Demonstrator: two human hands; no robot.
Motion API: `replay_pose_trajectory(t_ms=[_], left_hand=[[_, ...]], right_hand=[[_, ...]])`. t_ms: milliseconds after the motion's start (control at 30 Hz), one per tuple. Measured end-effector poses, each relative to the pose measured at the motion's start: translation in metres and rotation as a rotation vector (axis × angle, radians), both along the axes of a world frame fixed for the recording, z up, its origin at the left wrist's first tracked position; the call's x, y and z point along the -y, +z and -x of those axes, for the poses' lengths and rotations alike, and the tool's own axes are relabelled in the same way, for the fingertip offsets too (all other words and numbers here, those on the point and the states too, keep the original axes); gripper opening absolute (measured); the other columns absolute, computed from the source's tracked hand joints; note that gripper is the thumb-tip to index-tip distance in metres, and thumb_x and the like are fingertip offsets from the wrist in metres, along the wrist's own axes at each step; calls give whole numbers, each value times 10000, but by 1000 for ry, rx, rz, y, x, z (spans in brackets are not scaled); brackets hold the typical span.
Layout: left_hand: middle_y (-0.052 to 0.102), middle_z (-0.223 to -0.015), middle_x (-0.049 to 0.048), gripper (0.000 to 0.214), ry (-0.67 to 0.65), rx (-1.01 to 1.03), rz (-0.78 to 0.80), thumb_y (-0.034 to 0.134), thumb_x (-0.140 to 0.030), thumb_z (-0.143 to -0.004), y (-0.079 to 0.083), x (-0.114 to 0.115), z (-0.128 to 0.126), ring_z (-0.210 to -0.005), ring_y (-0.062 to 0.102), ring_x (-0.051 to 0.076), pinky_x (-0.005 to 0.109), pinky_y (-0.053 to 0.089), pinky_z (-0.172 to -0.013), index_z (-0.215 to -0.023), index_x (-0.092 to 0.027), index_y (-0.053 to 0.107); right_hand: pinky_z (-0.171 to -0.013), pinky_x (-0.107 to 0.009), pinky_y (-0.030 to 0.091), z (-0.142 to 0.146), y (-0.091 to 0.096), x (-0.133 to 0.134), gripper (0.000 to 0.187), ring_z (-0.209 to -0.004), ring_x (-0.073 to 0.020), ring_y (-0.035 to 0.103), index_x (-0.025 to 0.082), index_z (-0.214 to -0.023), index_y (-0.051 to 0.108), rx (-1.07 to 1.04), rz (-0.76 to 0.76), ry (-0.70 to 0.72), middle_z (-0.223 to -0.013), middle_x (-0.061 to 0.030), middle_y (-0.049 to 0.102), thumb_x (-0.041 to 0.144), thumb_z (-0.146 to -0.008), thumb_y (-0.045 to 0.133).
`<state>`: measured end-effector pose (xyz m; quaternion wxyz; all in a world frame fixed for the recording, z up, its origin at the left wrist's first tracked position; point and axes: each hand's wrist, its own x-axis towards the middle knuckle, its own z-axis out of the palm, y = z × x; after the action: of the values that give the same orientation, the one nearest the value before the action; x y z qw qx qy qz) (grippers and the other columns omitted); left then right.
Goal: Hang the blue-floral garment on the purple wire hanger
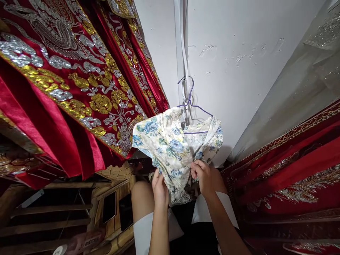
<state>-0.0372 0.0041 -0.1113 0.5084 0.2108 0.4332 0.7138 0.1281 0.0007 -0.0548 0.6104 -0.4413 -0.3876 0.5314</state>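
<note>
A white garment with blue and yellow flowers [170, 141] hangs in front of me on a thin purple hanger [199, 108]. The hanger's hook goes over a white strap or cord [183, 53] against the wall. With closed fingers my left hand [160, 187] holds the garment's lower left edge. My right hand [201, 174] pinches the cloth near the front opening, lower right of the middle. The garment's lower end gathers between my knees, and part of it is hidden by my hands.
Red costumes with gold and silver sequins [101, 102] hang at the left; more red beaded cloth [292, 184] is at the right, below sheer pale fabric [305, 78]. A bamboo seat [117, 212] with two dark phone-like slabs and a bottle [85, 242] stand at lower left. A white wall [233, 88] rises ahead.
</note>
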Motion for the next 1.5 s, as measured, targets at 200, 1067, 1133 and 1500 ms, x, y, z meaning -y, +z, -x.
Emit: replay_pose_trajectory(t_ms=[200,1067,1133,1500], left_hand=[[652,-1078,63,248,375,-605,-119,674,-373,-875,-11,11,-12,-1023,622,206,322,487,-908,-1060,-208,677],[516,-729,19,269,-416,-657,-242,657,-329,-873,-28,1,-129,-648,481,167,279,391,-613,-658,-215,543],[582,-777,36,188,-383,-677,-318,676,-313,-872,-5,-6,-119,-719,537,184,288,430,-688,-729,-207,617],[656,-931,48,175,-106,-1279,-969,556,-293,-1010,207,-101,-55,-832,607,175,305,484,-781,-1045,-188,691]], right_hand=[[-481,-296,251,-11,2,9,334,-454,-116,263,242,-675,532,-117,73,13,-484,71,337,495,-839,677],[-377,-216,220,-33,149,-104,439,-373,-65,331,183,-696,638,63,-289,-75,-447,41,504,599,-798,737],[-396,-217,260,-32,142,-95,420,-396,-74,361,190,-726,641,95,-319,-57,-470,40,514,590,-834,710],[-478,-245,295,-34,139,-80,323,-464,-103,399,201,-692,638,227,-437,-9,-495,32,477,450,-896,626]])
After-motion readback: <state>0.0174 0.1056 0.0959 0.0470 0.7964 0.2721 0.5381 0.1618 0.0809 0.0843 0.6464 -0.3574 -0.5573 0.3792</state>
